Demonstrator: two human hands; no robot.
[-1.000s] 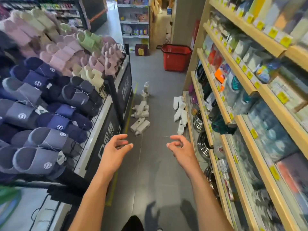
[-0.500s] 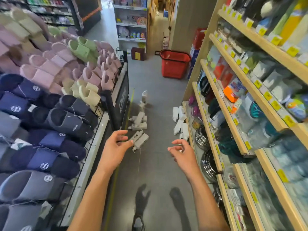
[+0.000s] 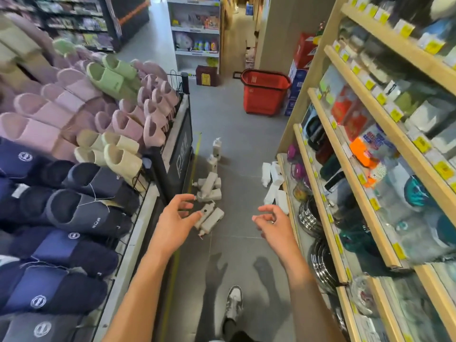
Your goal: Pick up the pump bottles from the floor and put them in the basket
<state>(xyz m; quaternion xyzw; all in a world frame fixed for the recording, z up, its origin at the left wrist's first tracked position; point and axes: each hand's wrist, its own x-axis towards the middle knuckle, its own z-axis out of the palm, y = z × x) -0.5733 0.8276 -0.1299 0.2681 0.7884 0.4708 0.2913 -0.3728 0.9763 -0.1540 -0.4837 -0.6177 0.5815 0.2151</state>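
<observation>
Several pale grey pump bottles (image 3: 209, 187) lie scattered on the grey aisle floor beside the slipper rack, and one stands upright farther back (image 3: 217, 147). A second group of white bottles (image 3: 274, 180) lies along the foot of the right shelving. The red basket (image 3: 265, 95) stands on the floor at the far end of the aisle. My left hand (image 3: 176, 219) hovers in the air in front of the nearest bottles, fingers loosely curled, holding nothing. My right hand (image 3: 271, 224) is stretched out beside it, also empty.
A wire rack of slippers (image 3: 81, 154) lines the left side. Wooden shelves of goods (image 3: 370, 149) line the right, with metal pots (image 3: 308, 215) on the lowest level. My shoe (image 3: 233, 302) is on the floor below. A shelf unit (image 3: 197, 33) closes the aisle's far end.
I have walked forward along the aisle; the bottles and the basket are nearer. Both hands stay stretched out and empty, and my shoe has come into view.
</observation>
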